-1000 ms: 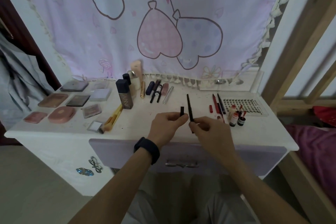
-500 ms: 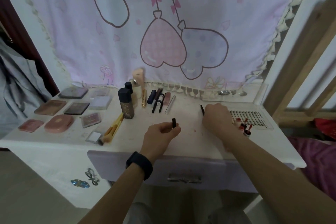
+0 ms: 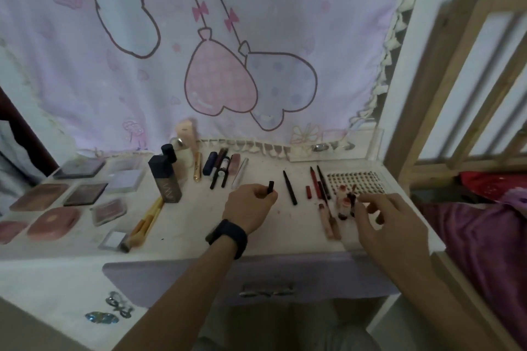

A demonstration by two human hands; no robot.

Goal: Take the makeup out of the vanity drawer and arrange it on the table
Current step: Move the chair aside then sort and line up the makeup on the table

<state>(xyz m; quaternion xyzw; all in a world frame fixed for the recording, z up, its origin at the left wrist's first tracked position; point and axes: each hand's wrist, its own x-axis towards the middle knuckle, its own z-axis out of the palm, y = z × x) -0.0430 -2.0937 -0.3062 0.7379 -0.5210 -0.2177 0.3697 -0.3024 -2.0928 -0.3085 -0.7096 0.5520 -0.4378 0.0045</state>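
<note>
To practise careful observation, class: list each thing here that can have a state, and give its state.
vanity drawer: closed.
left hand: pinches the small black cap, held upright.
right hand: fingers relaxed, holding nothing.
black pencil: lying flat on the table, untouched.
dark foundation bottle: upright, capped.
round pink compact: lid shut.

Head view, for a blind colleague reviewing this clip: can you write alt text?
A person's left hand pinches a small black cap above a white vanity table, while the right hand hovers beside small bottles. A black pencil lies between the hands; compacts and palettes sit at left.
</note>
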